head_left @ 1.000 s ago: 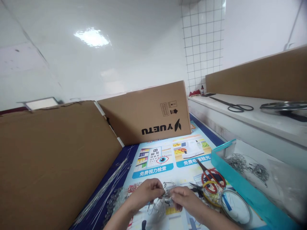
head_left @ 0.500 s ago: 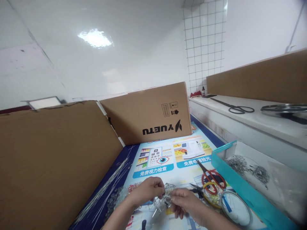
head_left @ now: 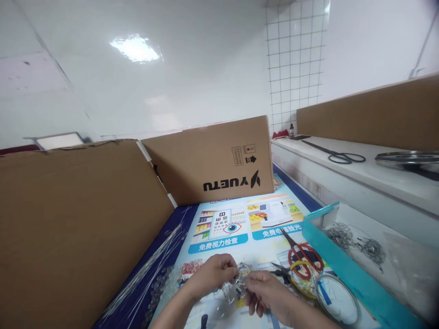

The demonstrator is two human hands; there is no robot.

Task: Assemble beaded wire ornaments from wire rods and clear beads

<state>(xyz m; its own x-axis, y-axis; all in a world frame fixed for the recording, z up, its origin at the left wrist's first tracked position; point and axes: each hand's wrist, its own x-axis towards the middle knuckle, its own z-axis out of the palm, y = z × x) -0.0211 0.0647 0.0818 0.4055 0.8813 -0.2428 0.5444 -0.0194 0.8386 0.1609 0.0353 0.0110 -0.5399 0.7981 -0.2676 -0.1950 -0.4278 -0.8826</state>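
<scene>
now mid-assembly: your left hand (head_left: 214, 274) and right hand (head_left: 265, 289) both pinch the bead-and-wire piece (head_left: 240, 279); next, probably thread carefully.

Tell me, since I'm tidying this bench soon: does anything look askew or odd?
Mildly. The brown cardboard box printed YUETU stands upside down, its lettering inverted. Thin silvery wires fan loosely along the cardboard wall. The left hand and right hand pinch a small clear beaded wire piece; nothing looks spilled or broken.
</scene>
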